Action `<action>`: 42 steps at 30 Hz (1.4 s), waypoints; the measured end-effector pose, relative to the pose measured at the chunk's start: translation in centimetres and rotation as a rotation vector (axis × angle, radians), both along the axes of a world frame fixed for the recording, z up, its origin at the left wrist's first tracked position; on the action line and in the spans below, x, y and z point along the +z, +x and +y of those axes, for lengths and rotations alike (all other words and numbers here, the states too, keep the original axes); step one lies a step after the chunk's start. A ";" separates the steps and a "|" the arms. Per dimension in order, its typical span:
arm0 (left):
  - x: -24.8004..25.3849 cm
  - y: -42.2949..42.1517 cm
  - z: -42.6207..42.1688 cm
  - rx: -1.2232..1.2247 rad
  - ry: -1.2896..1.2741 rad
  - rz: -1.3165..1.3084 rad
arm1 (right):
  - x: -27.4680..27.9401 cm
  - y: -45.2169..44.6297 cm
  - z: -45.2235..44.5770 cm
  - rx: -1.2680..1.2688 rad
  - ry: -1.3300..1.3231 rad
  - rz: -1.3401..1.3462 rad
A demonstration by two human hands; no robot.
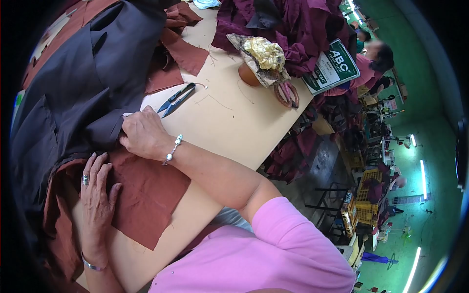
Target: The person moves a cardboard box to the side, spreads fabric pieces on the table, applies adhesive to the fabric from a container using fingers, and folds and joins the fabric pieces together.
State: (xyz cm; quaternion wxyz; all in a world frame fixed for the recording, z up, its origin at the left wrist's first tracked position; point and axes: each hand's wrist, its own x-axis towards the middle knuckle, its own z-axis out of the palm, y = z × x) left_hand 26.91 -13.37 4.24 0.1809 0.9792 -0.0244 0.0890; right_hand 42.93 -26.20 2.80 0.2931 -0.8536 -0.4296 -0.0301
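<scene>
My right hand [144,133], with a beaded bracelet at the wrist, pinches the edge of a dark garment [107,63]. The dark cloth spreads over the left side of the table in folds. Lower down, my left hand [97,195] lies with its fingers stretched out on rust-brown cloth [146,200], beside the dark garment's hem. A ring and a metal bangle are on this hand and wrist. Just beyond my right hand, thread snips [177,100] with dark handles lie on the table, apart from it.
The pale table [234,122] carries loose threads, rust-brown scraps [188,56] and a maroon cloth pile [298,29]. A brown cup-like holder [249,75] sits under a crumpled yellowish bundle [266,52]. Near the edge stands an ABC box [334,67]. Yellow crates [369,195] and people are beyond.
</scene>
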 end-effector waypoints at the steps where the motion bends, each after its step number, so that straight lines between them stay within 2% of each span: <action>1: 0.0 0.0 0.0 -0.003 0.003 -0.003 | -0.1 0.0 0.0 0.003 -0.029 -0.004; 9: -0.1 0.1 0.1 -0.017 0.016 -0.013 | -0.3 0.2 0.2 0.026 -0.118 0.003; 33: -0.2 0.1 0.0 -0.015 0.001 -0.016 | -0.8 0.1 0.2 0.028 -0.071 -0.013; 36: 0.0 0.1 -0.1 -0.007 -0.008 -0.006 | -0.5 0.0 0.1 0.014 0.015 -0.017; 42: -0.1 0.0 0.0 -0.007 -0.008 -0.008 | -0.8 0.2 0.2 0.028 -0.064 0.000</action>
